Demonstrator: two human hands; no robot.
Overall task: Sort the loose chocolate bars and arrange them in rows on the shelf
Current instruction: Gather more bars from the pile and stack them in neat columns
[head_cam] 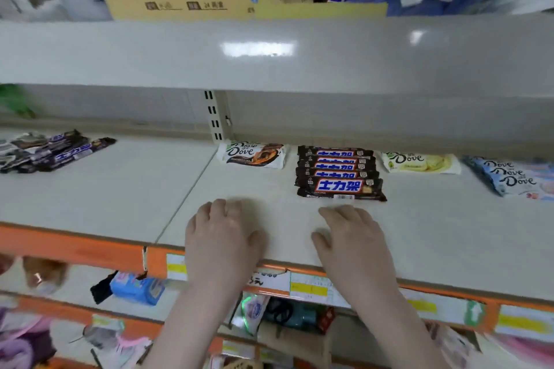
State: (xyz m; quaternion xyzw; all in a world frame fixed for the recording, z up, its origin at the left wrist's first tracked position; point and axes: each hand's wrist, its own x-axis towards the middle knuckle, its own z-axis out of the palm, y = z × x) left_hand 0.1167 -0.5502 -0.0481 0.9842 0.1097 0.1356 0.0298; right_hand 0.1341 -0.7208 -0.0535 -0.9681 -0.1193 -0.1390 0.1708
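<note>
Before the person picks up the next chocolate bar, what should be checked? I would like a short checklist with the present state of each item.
1. Left hand free: ok, fingers relaxed over the grey shelf board, holding nothing.
2. Right hand free: ok, also holding nothing.
3. Row of dark brown bars with blue lettering tidy: ok, overlapping in one straight column.
4. Loose pile of dark bars at the far left sorted: not ok, they lie crossed at angles.
5. White and orange Dove bar has a row: not ok, only one is visible.
6. Light blue Dove bars aligned: cannot tell, partly cut off at the frame edge.
</note>
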